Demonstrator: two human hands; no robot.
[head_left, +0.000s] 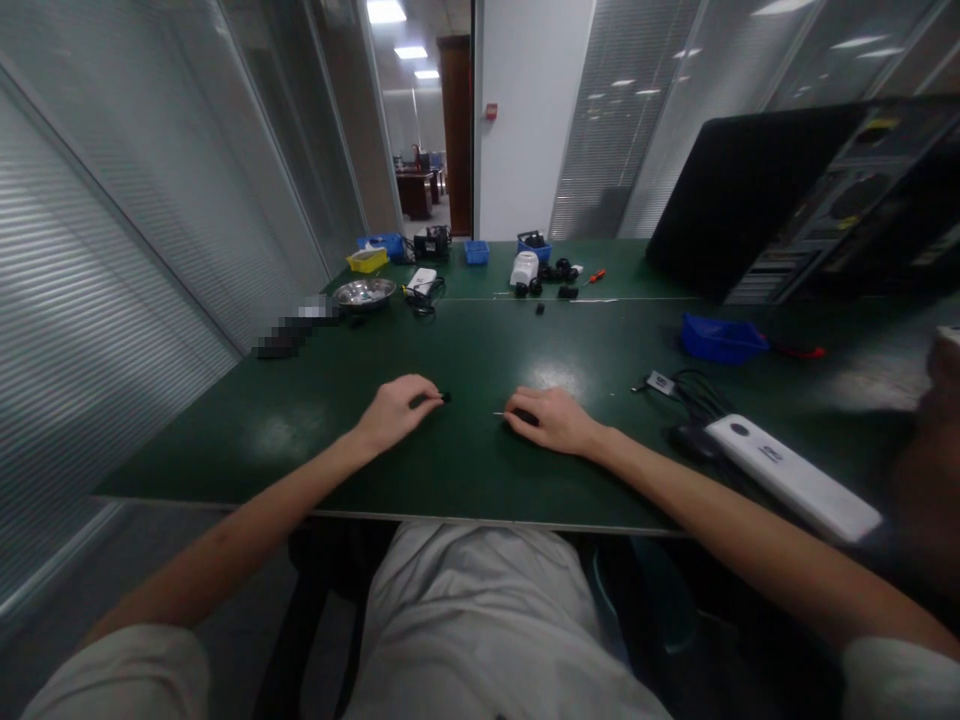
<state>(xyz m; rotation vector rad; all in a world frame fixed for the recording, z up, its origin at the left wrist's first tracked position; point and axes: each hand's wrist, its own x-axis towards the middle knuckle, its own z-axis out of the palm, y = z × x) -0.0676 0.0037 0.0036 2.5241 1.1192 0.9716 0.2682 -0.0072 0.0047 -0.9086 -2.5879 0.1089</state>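
My left hand is over the green table, its thumb and index finger pinched on a small black piece. To the right, my right hand is closed in a pinch on a thin, light-coloured pin-like piece that points left. The two hands are apart, with bare tabletop between them. Both pieces are too small to make out in detail.
At right lie a white power strip, black cables and a blue tray. Farther back are a metal bowl, a yellow basket, a white device and a red screwdriver. A dark computer case stands back right.
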